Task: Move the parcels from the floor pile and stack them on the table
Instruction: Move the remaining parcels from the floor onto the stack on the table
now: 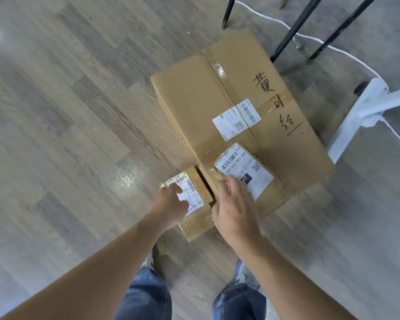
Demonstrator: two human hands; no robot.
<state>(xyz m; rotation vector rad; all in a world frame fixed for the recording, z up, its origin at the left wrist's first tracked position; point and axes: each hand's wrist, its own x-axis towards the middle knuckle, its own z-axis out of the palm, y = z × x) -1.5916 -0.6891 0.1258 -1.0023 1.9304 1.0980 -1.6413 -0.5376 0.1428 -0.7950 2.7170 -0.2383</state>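
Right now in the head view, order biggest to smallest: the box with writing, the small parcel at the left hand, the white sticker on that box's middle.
1. box with writing: largest by far.
2-3. small parcel and white sticker: about alike; the left hand covers part of the parcel, so unranked.

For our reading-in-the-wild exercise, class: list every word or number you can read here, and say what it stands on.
"247-247-A02-060": barcode label beside the right hand.
"47": black patch on that label, partly hidden.
Handwritten characters, perhaps "黄 可 丝": top of the large cardboard box.
Centre label and the one on the small parcel: too small or blurred.
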